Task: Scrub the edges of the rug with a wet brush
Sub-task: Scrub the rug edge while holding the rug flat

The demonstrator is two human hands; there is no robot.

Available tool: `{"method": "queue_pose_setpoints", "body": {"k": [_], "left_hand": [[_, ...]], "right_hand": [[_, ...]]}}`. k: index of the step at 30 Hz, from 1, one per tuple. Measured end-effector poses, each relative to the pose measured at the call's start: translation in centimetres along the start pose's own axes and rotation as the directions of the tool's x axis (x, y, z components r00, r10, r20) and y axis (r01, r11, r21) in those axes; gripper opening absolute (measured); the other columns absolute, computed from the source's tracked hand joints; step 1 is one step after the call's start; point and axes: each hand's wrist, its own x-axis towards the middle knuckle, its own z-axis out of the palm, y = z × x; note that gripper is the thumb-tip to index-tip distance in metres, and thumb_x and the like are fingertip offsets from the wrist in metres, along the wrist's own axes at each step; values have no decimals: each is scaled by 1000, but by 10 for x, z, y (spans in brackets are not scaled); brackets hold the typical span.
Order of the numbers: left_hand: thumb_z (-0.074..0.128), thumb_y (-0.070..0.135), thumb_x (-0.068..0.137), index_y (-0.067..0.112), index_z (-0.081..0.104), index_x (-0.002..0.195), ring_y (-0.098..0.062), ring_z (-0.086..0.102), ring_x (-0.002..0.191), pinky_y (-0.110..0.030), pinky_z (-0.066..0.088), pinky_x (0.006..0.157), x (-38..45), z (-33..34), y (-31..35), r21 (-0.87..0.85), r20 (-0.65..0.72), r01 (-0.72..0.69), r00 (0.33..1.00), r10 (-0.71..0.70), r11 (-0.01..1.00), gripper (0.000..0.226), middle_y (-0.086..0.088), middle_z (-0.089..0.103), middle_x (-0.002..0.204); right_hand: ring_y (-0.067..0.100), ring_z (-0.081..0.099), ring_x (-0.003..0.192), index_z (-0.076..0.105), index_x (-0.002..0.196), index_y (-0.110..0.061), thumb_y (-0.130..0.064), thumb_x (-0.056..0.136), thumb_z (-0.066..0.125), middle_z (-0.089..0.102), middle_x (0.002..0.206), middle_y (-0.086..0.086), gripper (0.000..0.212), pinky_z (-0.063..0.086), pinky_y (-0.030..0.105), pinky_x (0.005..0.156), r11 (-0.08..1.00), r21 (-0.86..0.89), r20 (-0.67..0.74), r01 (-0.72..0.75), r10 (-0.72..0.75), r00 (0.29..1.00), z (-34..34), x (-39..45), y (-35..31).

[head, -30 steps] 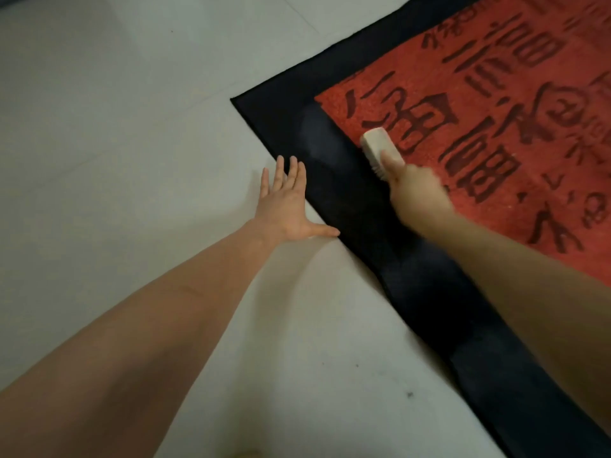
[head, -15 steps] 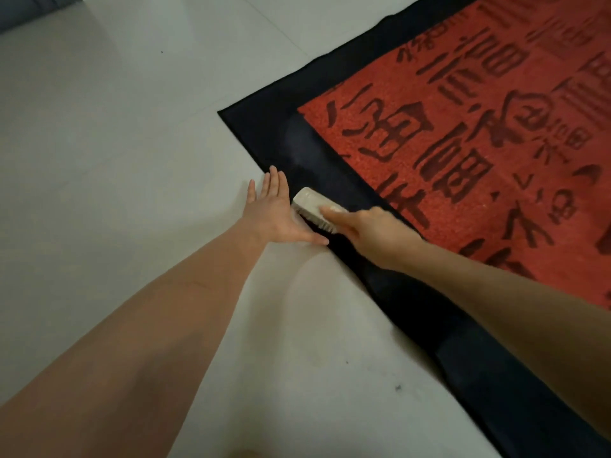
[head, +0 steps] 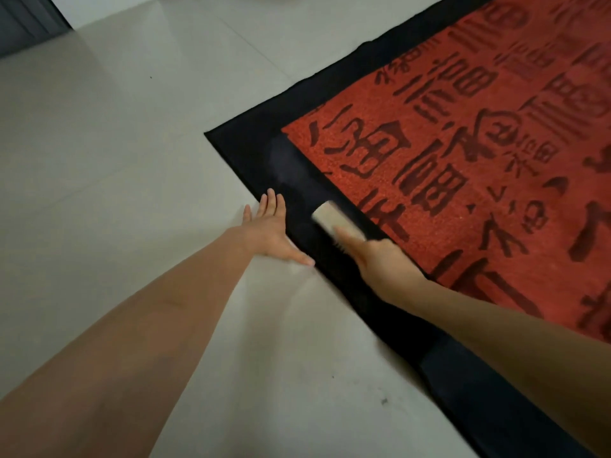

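A red rug (head: 479, 166) with dark characters and a wide black border (head: 251, 150) lies on the pale tiled floor, its near corner at centre. My right hand (head: 377, 262) grips a white scrub brush (head: 334, 219), index finger stretched along its back, bristles down on the black border beside the red field. The brush is blurred by motion. My left hand (head: 269, 233) lies flat on the floor with fingers straight, right against the rug's outer edge. A greyish damp patch (head: 284, 163) shows on the border beyond the brush.
Pale floor tiles (head: 115, 160) spread to the left and front of the rug. A dark door or panel (head: 26, 21) stands at the top left corner. Small dark specks (head: 383, 400) lie on the floor near the rug's edge.
The brush swept from the border's inner edge out toward my left hand, then back inward along the black border. My left hand stayed flat on the floor by the rug's edge.
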Motion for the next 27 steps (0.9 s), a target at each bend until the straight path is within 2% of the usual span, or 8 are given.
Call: {"method": "queue_pose_setpoints", "body": {"k": [4,7,9,14,18,20,24,27], "left_hand": [[63,39,89,14,-15,155,-22,-24,147,-45,-8,121,-6,-7,-7,-99,15,-56,998,58,994,105,-9,-30,158],[49,25,99,19,2,158,-23,-19,148,-40,-6,120,-8,-9,-6,-272,-29,-82,997,77,959,75,-6,-19,162],[39,31,105,16,8,157,-26,-15,149,-36,-2,120,-9,-5,-2,-246,-93,-111,991,91,963,63,-5,-12,164],[31,30,107,10,5,157,-27,-7,151,-33,2,120,-5,1,0,-164,-117,-164,982,146,973,59,-9,-8,164],[32,36,106,11,3,157,-30,-7,150,-37,6,121,-2,0,7,-107,-111,-133,986,121,985,64,-11,-9,163],[32,39,106,10,2,157,-34,-6,150,-39,6,120,-1,0,11,-80,-131,-112,986,101,990,66,-15,-9,163],[28,47,104,6,-1,156,-41,-12,148,-42,0,120,0,3,17,-48,-129,-76,989,69,996,72,-23,-11,161],[26,45,105,7,1,156,-40,-13,147,-42,-1,120,0,1,22,-95,-122,-68,991,56,993,69,-22,-11,161]], "right_hand": [[24,67,94,48,140,-37,-24,99,49,66,98,16,43,44,30,79,978,-5,187,211,-206,961,-53,7,20],[36,65,96,47,141,-33,-18,98,44,66,108,21,45,50,39,84,995,-14,-94,-98,96,991,-71,21,49],[36,66,91,45,141,-33,-17,99,39,68,104,20,46,52,42,80,986,-35,-53,-166,164,985,-41,8,38],[27,66,86,30,143,-54,-32,102,41,67,92,9,48,46,33,74,942,62,295,329,-332,896,-11,-38,-3],[40,66,92,29,147,-45,-22,100,41,68,101,23,54,51,46,81,980,148,-203,-135,164,965,-16,-6,36],[39,66,89,27,148,-44,-18,99,40,69,99,23,56,51,48,80,989,44,-118,-141,146,982,0,-14,33],[29,65,85,22,143,-56,-35,102,39,66,95,12,50,47,36,78,959,50,257,280,-283,924,-8,-50,16],[35,66,93,21,146,-53,-29,100,39,68,106,18,55,51,43,83,982,172,-104,-74,93,990,-15,-30,45]]}}
